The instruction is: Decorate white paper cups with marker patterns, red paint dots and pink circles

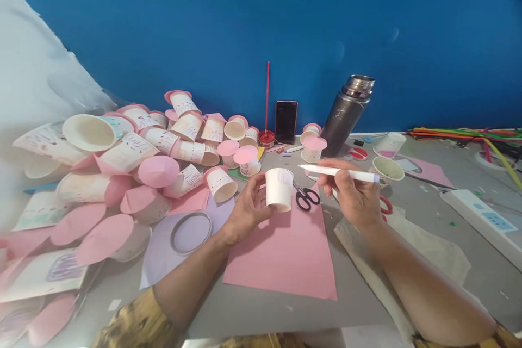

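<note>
My left hand (247,207) grips a small white paper cup (279,189), held upright just above a pink sheet of paper (285,250). My right hand (353,193) is closed around a white marker pen (338,173) that lies almost level, its tip pointing left toward the cup but not touching it. Black-handled scissors (305,197) lie on the pink sheet between the two hands.
A large heap of decorated paper cups with pink lids (134,168) fills the left side. A tape ring (191,232) lies on lilac paper. A steel flask (346,114), a phone (286,120), a power strip (485,220) and coloured straws (468,135) are further back and right.
</note>
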Demonstrator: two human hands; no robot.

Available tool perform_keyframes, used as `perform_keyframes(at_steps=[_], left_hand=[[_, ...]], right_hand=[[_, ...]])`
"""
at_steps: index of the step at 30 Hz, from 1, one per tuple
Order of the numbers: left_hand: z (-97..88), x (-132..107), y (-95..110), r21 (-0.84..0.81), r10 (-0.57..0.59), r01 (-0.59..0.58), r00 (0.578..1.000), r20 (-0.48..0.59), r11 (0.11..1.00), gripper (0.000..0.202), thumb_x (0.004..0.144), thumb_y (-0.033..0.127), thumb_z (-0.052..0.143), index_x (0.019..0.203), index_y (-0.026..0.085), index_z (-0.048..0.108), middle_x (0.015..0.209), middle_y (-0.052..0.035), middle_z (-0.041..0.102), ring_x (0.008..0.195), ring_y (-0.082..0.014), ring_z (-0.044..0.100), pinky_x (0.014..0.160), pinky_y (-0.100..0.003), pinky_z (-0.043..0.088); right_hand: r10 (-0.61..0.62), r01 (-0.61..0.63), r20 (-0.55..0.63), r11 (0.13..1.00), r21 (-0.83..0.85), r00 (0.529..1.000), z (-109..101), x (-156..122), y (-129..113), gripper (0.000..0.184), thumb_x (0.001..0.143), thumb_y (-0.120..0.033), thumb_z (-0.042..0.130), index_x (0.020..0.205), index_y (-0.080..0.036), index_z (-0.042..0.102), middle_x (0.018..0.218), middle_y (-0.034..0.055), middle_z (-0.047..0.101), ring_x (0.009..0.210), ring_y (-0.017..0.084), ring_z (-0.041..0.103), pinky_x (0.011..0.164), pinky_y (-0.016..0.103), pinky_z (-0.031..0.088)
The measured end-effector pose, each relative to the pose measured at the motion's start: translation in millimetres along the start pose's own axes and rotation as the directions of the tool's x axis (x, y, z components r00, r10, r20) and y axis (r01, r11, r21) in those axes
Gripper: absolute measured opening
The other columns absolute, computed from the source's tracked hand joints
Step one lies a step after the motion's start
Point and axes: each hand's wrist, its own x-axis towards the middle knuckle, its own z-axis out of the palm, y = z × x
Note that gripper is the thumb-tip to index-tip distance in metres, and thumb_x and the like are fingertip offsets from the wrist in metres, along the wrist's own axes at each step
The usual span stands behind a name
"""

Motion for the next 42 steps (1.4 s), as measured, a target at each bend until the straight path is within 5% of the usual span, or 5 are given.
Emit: perform_keyframes(at_steps=[9, 16, 37, 39, 42], left_hand=[[0.9, -6, 2, -0.275, -0.185, 0.217, 0.973, 0.139, 0.937, 0.066, 0.063, 0.027, 0.089, 0.126, 0.019, 0.068, 0.119, -0.0113, 0.073, 0.109, -0.0310, 0.067, 0.094, -0.041, 0.050], [-7.6, -4, -5, -0.445, -0.304, 0.592, 0.768, 0.564, 0.671, 0.075, 0.088, 0.074, 0.059, 0.118, 0.006, 0.072, 0.093, -0.0180, 0.080, 0.081, -0.0301, 0.078, 0.080, -0.042, 0.058], [-10.0, -6, -15, -0.242, -0.352, 0.828, 0.455, 0.818, 0.506, 0.083, 0.093, 0.081, 0.034, 0.132, 0.013, 0.061, 0.084, -0.0148, 0.080, 0.064, -0.0330, 0.075, 0.058, -0.047, 0.062], [-5.1, -6, -9, -0.244, -0.369, 0.774, 0.522, 0.769, 0.585, 0.084, 0.091, 0.083, 0.036, 0.133, 0.015, 0.061, 0.094, -0.0152, 0.080, 0.076, -0.0354, 0.078, 0.068, -0.051, 0.062], [-2.9, -4, 3, -0.293, -0.267, 0.432, 0.843, 0.467, 0.853, 0.083, 0.088, 0.085, 0.047, 0.138, 0.020, 0.060, 0.125, -0.0175, 0.073, 0.112, -0.0386, 0.072, 0.088, -0.052, 0.059]], right_hand=[[0.167, -0.160, 0.055, 0.980, -0.122, 0.984, 13, 3, 1, 0.034, 0.091, -0.044, 0.075, 0.121, -0.027, 0.071, 0.107, 0.0057, 0.080, 0.072, 0.019, 0.068, 0.064, 0.033, 0.056], [0.106, -0.091, 0.110, 0.987, -0.133, 0.988, 15, -1, 2, 0.032, 0.092, -0.029, 0.070, 0.123, -0.027, 0.069, 0.110, 0.0067, 0.081, 0.080, 0.021, 0.071, 0.069, 0.035, 0.058], [0.040, -0.077, 0.609, 0.997, 0.034, 0.792, 1, -5, 0, 0.102, 0.062, -0.055, 0.098, 0.150, -0.029, 0.056, 0.143, 0.0138, 0.065, 0.124, 0.032, 0.065, 0.106, 0.043, 0.053], [0.058, -0.061, 0.582, 0.998, -0.013, 0.811, 0, -6, -4, 0.100, 0.062, -0.056, 0.098, 0.149, -0.030, 0.056, 0.140, 0.0122, 0.066, 0.124, 0.032, 0.066, 0.107, 0.042, 0.053], [0.060, 0.020, 0.519, 0.989, -0.148, 0.853, -1, -5, -8, 0.100, 0.065, -0.057, 0.096, 0.151, -0.031, 0.053, 0.142, 0.0118, 0.065, 0.127, 0.034, 0.064, 0.109, 0.045, 0.052]])
